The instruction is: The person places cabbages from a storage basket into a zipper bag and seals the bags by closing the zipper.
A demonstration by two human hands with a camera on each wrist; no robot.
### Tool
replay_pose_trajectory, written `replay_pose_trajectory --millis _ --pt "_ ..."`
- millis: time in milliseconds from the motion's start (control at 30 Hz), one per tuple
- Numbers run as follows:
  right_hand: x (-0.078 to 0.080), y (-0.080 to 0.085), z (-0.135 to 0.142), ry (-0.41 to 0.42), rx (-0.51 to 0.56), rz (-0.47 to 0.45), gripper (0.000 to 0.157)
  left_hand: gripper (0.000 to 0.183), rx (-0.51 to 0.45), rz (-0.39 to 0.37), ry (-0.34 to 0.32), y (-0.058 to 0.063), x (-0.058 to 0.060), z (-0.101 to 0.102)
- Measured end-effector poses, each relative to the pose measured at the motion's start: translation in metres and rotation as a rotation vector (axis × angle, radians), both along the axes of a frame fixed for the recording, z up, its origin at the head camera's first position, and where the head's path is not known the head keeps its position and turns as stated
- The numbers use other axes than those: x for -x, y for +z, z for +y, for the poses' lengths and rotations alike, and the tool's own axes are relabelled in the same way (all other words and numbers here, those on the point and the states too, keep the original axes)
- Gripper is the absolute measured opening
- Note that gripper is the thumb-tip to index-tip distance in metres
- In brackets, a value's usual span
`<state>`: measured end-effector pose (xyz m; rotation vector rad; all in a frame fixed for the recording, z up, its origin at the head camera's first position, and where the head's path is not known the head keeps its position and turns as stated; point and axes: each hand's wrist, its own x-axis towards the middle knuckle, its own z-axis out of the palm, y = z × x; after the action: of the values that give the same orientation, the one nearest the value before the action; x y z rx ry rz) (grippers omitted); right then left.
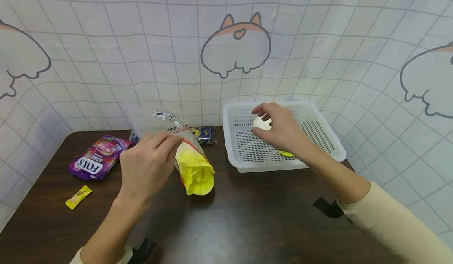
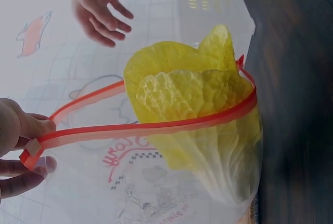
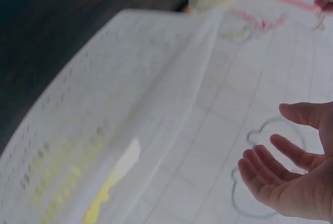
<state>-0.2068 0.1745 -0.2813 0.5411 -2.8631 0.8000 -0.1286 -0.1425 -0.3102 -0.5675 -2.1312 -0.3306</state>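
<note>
My left hand [image 1: 150, 163] pinches the red zip edge of a clear printed zip bag [image 2: 156, 126], holding its mouth open. Inside the bag lies a yellow-leaved napa cabbage [image 1: 195, 171], its leafy end towards the opening and its pale ribs deeper in. Over the white slotted basket [image 1: 231, 154] hovers my right hand [image 1: 279, 128], fingers loosely bent and nothing between them. Behind that hand, a white rounded thing [image 1: 261, 123] and a bit of yellow [image 1: 285, 153] show in the basket; the hand hides the rest, so I cannot tell what they are.
To the left lie a purple Fox's Berries pouch [image 1: 97, 157] and a small yellow packet [image 1: 79, 197]. A dark blue patterned packet [image 1: 204, 135] is partly behind the bag. A white grid-patterned curtain [image 1: 170, 59] stands behind the dark wooden table [image 1: 226, 216].
</note>
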Motion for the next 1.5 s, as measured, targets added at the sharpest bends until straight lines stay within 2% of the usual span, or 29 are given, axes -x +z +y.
replay_pose_trajectory --millis 267,667,933,1233,1500 --pt "0.028 0.013 0.027 -0.075 -0.06 -0.066 0.048 0.006 -0.015 0.003 0.003 -0.001 0.0 0.001" --pt "0.067 0.014 0.05 -0.044 -0.183 -0.178 0.051 0.008 0.001 -0.018 0.015 -0.001 -0.001 0.0" --pt "0.092 -0.001 0.059 -0.01 -0.349 -0.249 0.054 0.01 0.007 -0.022 0.012 -0.003 -0.002 0.0" --pt "0.118 -0.027 0.069 -0.001 -0.449 -0.367 0.062 0.008 0.015 -0.021 0.011 -0.005 0.0 0.004" --pt "0.129 -0.039 0.069 -0.016 -0.548 -0.458 0.077 0.009 0.017 -0.027 0.007 -0.008 0.0 0.006"
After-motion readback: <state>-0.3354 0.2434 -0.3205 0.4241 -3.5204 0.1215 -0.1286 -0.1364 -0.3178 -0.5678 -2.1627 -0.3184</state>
